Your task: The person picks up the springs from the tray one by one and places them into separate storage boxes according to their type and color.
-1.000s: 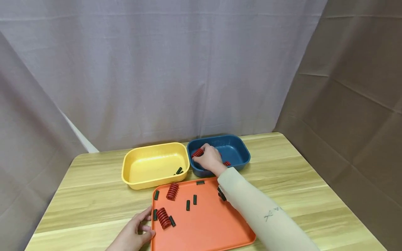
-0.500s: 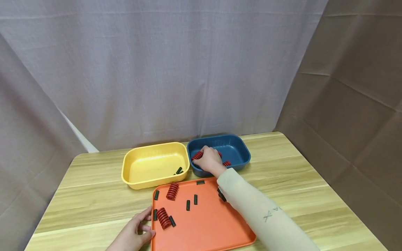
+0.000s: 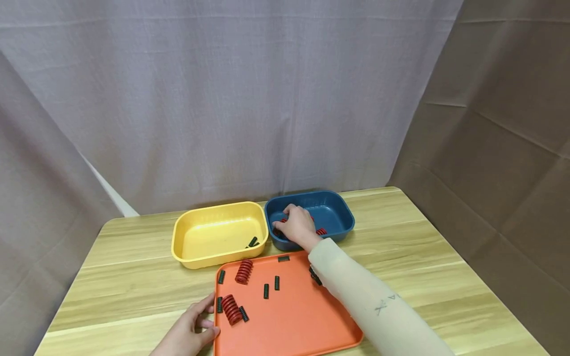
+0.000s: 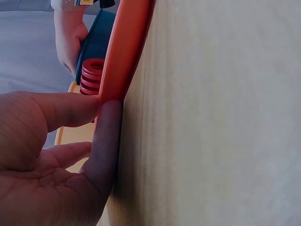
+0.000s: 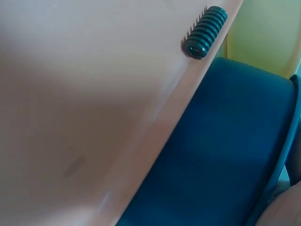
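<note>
My left hand (image 3: 189, 326) pinches the left rim of the orange tray (image 3: 294, 321); the left wrist view has the thumb (image 4: 70, 108) at the rim and a finger along its outer side. My right hand (image 3: 297, 225) is inside the blue bin (image 3: 343, 217), thumb and fingers spread apart over red coil springs, which it partly hides. One red spring (image 3: 321, 231) shows beside it. On the tray lie two large red springs, one near the back (image 3: 244, 271) and one near my left hand (image 3: 232, 310). Several small dark green springs (image 3: 266, 291) lie around them.
A yellow bin (image 3: 213, 237) with a few small dark springs (image 3: 253, 242) stands left of the blue bin, against it. Both sit behind the tray on the wooden table (image 3: 120, 282). A grey curtain (image 3: 213, 99) hangs behind.
My right hand lowered a red spring into the blue bin and let go of it; the spring now sits lower, mostly behind the fingers. My left hand stays on the tray rim.
</note>
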Demonstrator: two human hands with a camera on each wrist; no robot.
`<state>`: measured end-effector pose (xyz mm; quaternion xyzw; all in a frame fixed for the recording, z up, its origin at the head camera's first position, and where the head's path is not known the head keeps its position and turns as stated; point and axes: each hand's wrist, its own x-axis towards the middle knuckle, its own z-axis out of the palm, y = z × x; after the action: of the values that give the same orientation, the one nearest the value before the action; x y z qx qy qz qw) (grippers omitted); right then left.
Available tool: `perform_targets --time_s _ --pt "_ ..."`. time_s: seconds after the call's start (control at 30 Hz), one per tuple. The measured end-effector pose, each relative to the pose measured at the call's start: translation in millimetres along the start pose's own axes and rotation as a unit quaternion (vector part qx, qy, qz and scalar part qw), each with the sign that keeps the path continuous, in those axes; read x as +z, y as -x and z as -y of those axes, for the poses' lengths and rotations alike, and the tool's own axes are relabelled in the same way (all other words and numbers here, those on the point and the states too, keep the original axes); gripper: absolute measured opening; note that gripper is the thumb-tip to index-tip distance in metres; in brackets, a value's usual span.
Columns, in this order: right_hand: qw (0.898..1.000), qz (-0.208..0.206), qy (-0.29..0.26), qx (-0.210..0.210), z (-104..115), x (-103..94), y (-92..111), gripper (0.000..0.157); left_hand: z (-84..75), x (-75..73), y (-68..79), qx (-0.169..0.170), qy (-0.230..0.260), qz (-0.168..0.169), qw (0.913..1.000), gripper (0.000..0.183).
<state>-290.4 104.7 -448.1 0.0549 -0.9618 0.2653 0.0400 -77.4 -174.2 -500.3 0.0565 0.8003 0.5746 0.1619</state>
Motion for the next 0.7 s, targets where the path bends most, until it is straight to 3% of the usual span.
perform_targets --time_s 0.3,0.7 --pt "0.998 0.005 -0.066 -0.016 -10.5 -16.3 5.9 0.055 -0.5 1.9 -0.8 -0.005 0.002 -0.001 1.0 0.083" --pt "0.985 0.027 -0.13 -0.111 -21.9 -41.9 46.1 0.049 -0.8 2.4 -0.8 -0.001 0.006 0.002 1.0 0.083"
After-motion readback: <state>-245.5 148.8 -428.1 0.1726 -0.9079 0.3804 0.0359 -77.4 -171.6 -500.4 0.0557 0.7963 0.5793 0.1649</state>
